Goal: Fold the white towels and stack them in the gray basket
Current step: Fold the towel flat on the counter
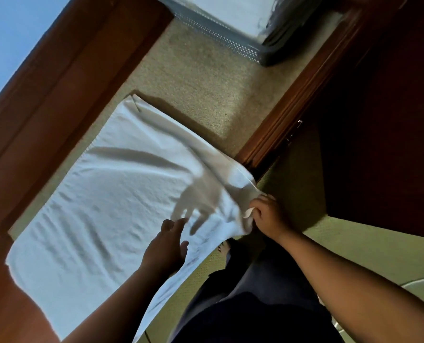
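Toward 4 o'clock the right hand [268, 216] pinches the white towel [112, 206], lengthwise 7-to-1 o'clock; left hand [166, 248] fingers straight, holding nothing.

The counter [196, 78] has a tan, speckled top. Brown wood runs along its left and right sides. 2 things lie on it. 1 is a white towel [102, 199], spread out flat over the near part. Its near edge hangs off the counter, and its near right corner is lifted up off the top. The other is a gray basket [230, 43] with small holes in its wall. It sits at the far end, apart from the towel, with bare tan top between them.
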Demonstrator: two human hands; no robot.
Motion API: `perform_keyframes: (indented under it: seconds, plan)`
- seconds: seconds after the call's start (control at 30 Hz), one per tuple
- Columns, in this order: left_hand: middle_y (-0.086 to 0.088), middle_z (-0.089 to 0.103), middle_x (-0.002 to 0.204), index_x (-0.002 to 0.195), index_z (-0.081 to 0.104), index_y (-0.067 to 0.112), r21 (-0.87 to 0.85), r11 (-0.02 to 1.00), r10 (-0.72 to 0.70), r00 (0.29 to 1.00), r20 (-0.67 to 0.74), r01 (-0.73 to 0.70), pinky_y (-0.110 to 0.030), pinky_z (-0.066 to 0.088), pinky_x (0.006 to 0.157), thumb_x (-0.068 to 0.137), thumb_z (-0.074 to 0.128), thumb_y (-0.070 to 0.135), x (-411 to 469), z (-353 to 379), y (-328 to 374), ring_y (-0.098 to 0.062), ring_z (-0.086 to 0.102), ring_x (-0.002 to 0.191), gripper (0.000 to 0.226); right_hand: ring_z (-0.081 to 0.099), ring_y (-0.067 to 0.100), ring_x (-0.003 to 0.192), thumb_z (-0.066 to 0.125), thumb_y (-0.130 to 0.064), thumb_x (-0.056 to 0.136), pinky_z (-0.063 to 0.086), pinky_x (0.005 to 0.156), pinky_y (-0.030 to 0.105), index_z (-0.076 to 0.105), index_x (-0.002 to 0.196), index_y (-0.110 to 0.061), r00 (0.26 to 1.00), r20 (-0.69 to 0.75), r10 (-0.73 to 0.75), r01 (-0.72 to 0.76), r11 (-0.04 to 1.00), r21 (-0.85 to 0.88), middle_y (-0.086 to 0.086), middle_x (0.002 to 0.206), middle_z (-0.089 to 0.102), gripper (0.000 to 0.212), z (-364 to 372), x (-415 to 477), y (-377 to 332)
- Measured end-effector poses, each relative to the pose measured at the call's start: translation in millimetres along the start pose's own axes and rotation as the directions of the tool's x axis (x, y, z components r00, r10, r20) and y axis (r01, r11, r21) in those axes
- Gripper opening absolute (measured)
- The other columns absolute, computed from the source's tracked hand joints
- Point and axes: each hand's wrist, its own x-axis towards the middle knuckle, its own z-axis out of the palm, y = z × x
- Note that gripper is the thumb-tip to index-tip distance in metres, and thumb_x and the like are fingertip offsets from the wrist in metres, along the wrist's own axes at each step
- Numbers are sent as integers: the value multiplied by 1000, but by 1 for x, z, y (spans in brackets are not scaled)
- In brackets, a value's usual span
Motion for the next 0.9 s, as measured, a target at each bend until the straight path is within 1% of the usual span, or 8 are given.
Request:
perform_keyframes:
  seconds: [0.1, 0.2, 0.33, 0.43, 0.53, 0.67, 0.8, 0.9]
  plan:
    - [1, 37, 132, 151, 26, 33, 4, 1000, -1, 1000, 14, 1, -32, 53, 68, 99, 55, 32, -1, -2, 0, -19, 62, 83, 59, 57, 24, 89, 43, -4, 96, 39, 67, 19, 69, 101, 8, 856, -127, 501, -386, 784, 486, 17, 98, 66, 29, -41, -5, -3]
    - [0, 39, 130, 150, 28, 32, 3, 1000, -2, 1000, 14, 2, -33, 51, 69, 98, 55, 31, -4, -4, 3, -22, 64, 87, 58, 58, 33, 115, 43, -4, 100, 42, 84, 30, 64, 122, 4, 661, 18, 750, -627, 539, 563, 19, 120, 63, 31, -64, -12, 28]
    - [-3, 42, 128, 146, 32, 29, 22, 999, -24, 1000, 12, 24, -37, 51, 74, 99, 54, 33, 0, -10, 11, -27, 65, 92, 52, 58, 36, 118, 47, -14, 99, 45, 94, 41, 66, 121, -5, 769, 154, 620, -633, 707, 316, 17, 121, 64, 31, -79, -24, 37]
    - [-4, 45, 126, 139, 37, 24, 40, 998, -45, 999, 17, 45, -36, 47, 76, 99, 52, 35, 6, -15, 21, -28, 64, 99, 44, 61, 33, 82, 43, -41, 86, 48, 70, 48, 54, 82, -20, 903, 271, 334, -361, 931, 56, 9, 81, 61, 24, -97, -39, 24]
    - [-4, 49, 125, 131, 43, 20, 45, 998, -52, 999, 9, 52, -38, 50, 83, 99, 51, 36, 12, -20, 29, -28, 63, 103, 36, 52, 19, 68, 53, -34, 97, 42, 61, 38, 45, 79, -29, 929, 349, 120, -85, 990, -114, -6, 71, 48, 20, -106, -49, 21]
    - [-5, 52, 120, 128, 46, 19, 72, 996, -50, 999, 6, 49, -37, 49, 85, 99, 51, 37, 19, -24, 37, -28, 62, 105, 34, 49, 21, 70, 51, -25, 101, 32, 58, 33, 56, 87, -19, 944, 111, 309, -284, 938, -200, -1, 78, 51, 16, -120, -48, 41]
    - [-3, 53, 120, 129, 46, 19, 113, 992, -49, 999, -1, 49, -37, 48, 87, 99, 51, 38, 20, -25, 43, -27, 62, 106, 36, 46, 23, 71, 46, -25, 102, 28, 53, 30, 46, 74, -22, 888, 184, 421, -342, 873, -346, 1, 77, 52, 28, -118, -34, 30]
    - [-4, 53, 121, 131, 45, 19, 101, 993, -62, 998, 4, 61, -37, 49, 88, 99, 52, 38, 20, -25, 45, -27, 63, 106, 38, 53, 28, 80, 47, -19, 97, 45, 66, 29, 52, 79, -24, 836, 194, 514, -420, 826, -375, 4, 92, 60, 19, -117, -16, 22]
